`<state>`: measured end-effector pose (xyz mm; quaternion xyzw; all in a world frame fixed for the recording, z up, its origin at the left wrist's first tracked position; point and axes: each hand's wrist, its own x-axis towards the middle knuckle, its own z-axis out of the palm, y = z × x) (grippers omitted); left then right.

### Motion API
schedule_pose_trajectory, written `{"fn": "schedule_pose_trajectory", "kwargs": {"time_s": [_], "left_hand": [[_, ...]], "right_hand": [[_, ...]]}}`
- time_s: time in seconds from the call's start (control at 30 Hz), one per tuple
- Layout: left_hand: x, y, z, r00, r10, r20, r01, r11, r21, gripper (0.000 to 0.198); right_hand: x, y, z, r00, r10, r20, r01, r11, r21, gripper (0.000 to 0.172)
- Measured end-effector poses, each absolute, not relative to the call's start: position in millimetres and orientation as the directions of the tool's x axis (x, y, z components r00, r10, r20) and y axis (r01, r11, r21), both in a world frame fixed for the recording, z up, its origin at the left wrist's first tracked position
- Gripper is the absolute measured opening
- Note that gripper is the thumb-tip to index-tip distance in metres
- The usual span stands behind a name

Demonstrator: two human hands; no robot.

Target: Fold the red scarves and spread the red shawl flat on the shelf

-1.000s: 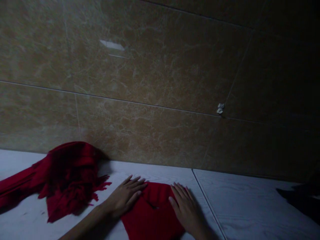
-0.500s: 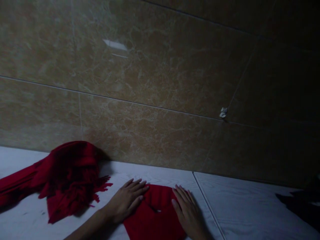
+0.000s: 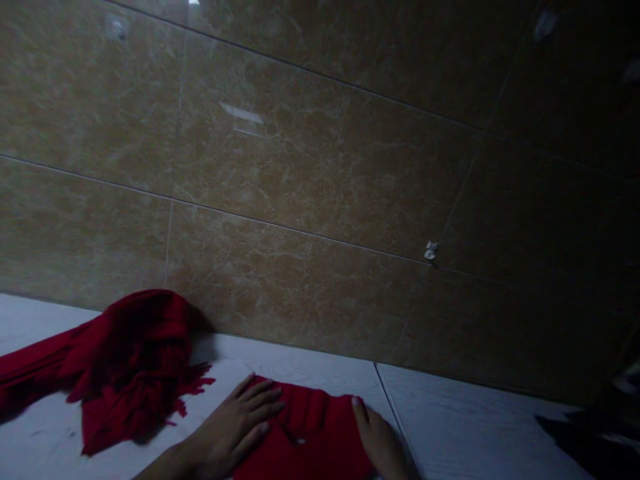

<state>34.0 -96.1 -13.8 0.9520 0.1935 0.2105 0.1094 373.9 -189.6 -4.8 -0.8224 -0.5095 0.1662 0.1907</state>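
A folded red cloth (image 3: 320, 447) lies on the pale, wood-grained surface at the bottom middle. Creases run along its far edge, and a small pale spot shows near its centre. My left hand (image 3: 235, 427) rests flat on its left side, fingers stretched out. At the right edge of the cloth is my right hand (image 3: 383, 440), one digit on top and the other fingers curled out of sight around the edge. To the left lies a bunched red scarf (image 3: 140, 373) with a fringe, apart from both hands.
The pale surface (image 3: 460, 427) has a dark seam right of the cloth. A brown marbled tile wall (image 3: 300, 167) rises behind it, with a small white fitting (image 3: 431, 251). Something dark (image 3: 585, 440) lies at the far right. The light is dim.
My right hand has gone from lying flat with fingers extended to curling round the cloth's right edge. My left hand has shifted slightly left. The view has tilted a little.
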Motion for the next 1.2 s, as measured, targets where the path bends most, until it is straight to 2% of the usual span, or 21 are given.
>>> {"fn": "schedule_pose_trajectory", "kwargs": {"time_s": [0.2, 0.27, 0.37, 0.47, 0.67, 0.77, 0.9, 0.97, 1.03, 1.13, 1.2], "left_hand": [[55.6, -106.2, -27.7, 0.735, 0.523, 0.433, 0.448, -0.852, 0.27, 0.046], [70.1, -108.2, -25.7, 0.748, 0.499, 0.437, 0.427, -0.867, 0.258, 0.047], [100.6, -110.2, -16.1, 0.83, 0.422, 0.365, 0.348, -0.903, 0.251, 0.05], [140.6, -115.2, -7.2, 0.869, 0.391, 0.303, 0.313, -0.909, 0.276, 0.051], [233.9, -136.0, -4.4, 0.872, 0.358, 0.333, 0.248, -0.911, 0.33, 0.051], [282.2, -148.4, 5.2, 0.886, 0.371, 0.277, 0.239, -0.879, 0.412, 0.056], [320.3, -156.0, 29.5, 0.897, 0.38, 0.224, 0.217, -0.823, 0.525, 0.059], [313.5, -149.5, 35.6, 0.879, 0.401, 0.257, 0.202, -0.803, 0.56, 0.057], [286.0, -135.2, 31.5, 0.859, 0.416, 0.298, 0.198, -0.807, 0.557, 0.055], [216.2, -106.4, 9.0, 0.801, 0.459, 0.385, 0.264, -0.847, 0.461, 0.048], [162.1, -90.5, -9.1, 0.716, 0.538, 0.445, 0.376, -0.834, 0.404, 0.045]], "right_hand": [[380.6, -193.2, -10.4, 0.449, 0.894, 0.019, 0.793, -0.388, -0.471, 0.051], [394.8, -196.0, -11.5, 0.452, 0.89, 0.053, 0.787, -0.37, -0.493, 0.049], [430.4, -201.9, -13.5, 0.48, 0.874, 0.074, 0.75, -0.365, -0.551, 0.048], [476.5, -212.7, -16.7, 0.495, 0.865, 0.083, 0.7, -0.339, -0.629, 0.055], [565.5, -248.6, -16.0, 0.499, 0.863, 0.084, 0.62, -0.287, -0.73, 0.067], [605.4, -264.6, -6.8, 0.577, 0.809, 0.11, 0.65, -0.374, -0.661, 0.067], [639.1, -280.8, 9.3, 0.667, 0.712, 0.219, 0.687, -0.474, -0.55, 0.065], [633.1, -289.1, 13.1, 0.644, 0.686, 0.339, 0.741, -0.448, -0.5, 0.069], [607.3, -298.6, 12.2, 0.533, 0.703, 0.471, 0.84, -0.375, -0.392, 0.071], [548.1, -310.7, 6.9, 0.399, 0.818, 0.414, 0.917, -0.344, -0.203, 0.063], [513.8, -313.5, 3.4, 0.41, 0.878, 0.249, 0.911, -0.382, -0.154, 0.063]]}}
